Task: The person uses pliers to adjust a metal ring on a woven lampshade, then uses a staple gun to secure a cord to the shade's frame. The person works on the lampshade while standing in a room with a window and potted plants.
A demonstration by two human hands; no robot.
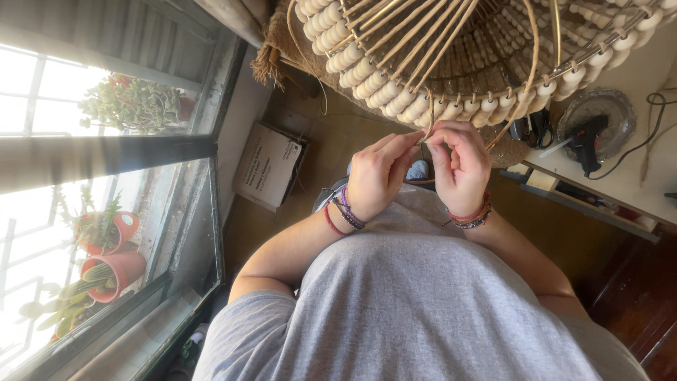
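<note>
Bench (635, 176): pale top, seen at the right edge of the view, dark rail along its near side. On it lies a round silvery tray (615, 107); a black glue gun (587, 137) rests on the tray, nozzle pointing left past the rim. A black cord (652, 127) runs from the gun across the bench top. Dark scissors (536, 130) lie just beside the tray, at the bench end.

Floor (317, 148): brownish. A flat cardboard box (266, 166) lies on it near the wall under the window.
</note>
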